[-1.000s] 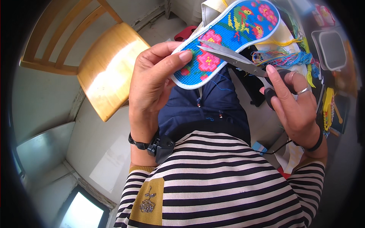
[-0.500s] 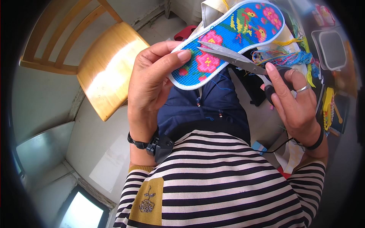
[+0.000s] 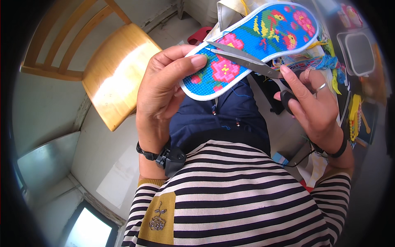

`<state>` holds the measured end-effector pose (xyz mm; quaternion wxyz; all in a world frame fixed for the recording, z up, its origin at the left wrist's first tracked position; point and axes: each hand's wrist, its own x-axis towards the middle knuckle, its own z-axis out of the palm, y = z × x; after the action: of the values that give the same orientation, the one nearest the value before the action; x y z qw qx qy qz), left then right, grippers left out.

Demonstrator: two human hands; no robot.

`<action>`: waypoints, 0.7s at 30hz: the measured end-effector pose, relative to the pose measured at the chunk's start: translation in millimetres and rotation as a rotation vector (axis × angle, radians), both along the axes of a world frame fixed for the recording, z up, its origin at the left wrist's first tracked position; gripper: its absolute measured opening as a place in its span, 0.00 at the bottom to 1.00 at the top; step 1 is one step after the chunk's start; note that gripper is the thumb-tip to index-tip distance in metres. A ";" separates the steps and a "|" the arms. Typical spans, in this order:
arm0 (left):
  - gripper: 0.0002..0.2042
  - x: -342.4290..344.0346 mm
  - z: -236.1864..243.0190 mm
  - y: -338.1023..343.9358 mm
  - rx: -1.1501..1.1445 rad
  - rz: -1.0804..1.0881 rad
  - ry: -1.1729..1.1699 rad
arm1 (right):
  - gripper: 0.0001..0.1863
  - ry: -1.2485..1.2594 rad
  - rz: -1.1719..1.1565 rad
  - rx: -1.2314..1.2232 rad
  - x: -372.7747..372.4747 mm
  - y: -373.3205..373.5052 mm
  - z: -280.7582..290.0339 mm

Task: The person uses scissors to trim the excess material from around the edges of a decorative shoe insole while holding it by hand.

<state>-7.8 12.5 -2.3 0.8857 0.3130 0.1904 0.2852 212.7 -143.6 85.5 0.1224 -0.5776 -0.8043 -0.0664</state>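
Observation:
My left hand pinches the near end of an embroidered insole, blue with pink flowers, a multicoloured bird and a white edge. The thumb lies on its stitched face. In my right hand is a pair of scissors with black handles, my fingers through the loops and the index finger along the pivot. Their blades are slightly parted and lie over the insole, tips close to my left thumb. A loose blue thread hangs below the insole's edge.
A tangle of coloured thread lies right of the insole, near a grey lidded container. Yellow thread rests lower down at the right. A wooden chair stands at the left, and a lit screen shows at the lower left.
The scissors have moved left along the insole, tips nearer my left thumb, and my right hand has come slightly left. The insole's far end has shifted a little to the right.

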 end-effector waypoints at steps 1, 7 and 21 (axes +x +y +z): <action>0.10 1.1 0.9 -1.4 -0.003 0.042 -0.028 | 0.30 0.172 -0.052 -0.079 0.8 -0.9 -1.9; 0.10 -2.3 13.1 -0.1 -0.013 0.024 -0.079 | 0.31 0.579 -0.117 -0.256 -0.1 -1.5 -11.6; 0.09 2.6 2.9 -8.0 0.087 0.130 0.064 | 0.33 0.073 -0.061 0.120 8.2 2.4 0.6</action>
<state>-5.2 4.4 0.5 0.8444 0.3471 0.2259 0.3399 221.0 -141.2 86.1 0.1838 -0.5957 -0.7758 -0.0970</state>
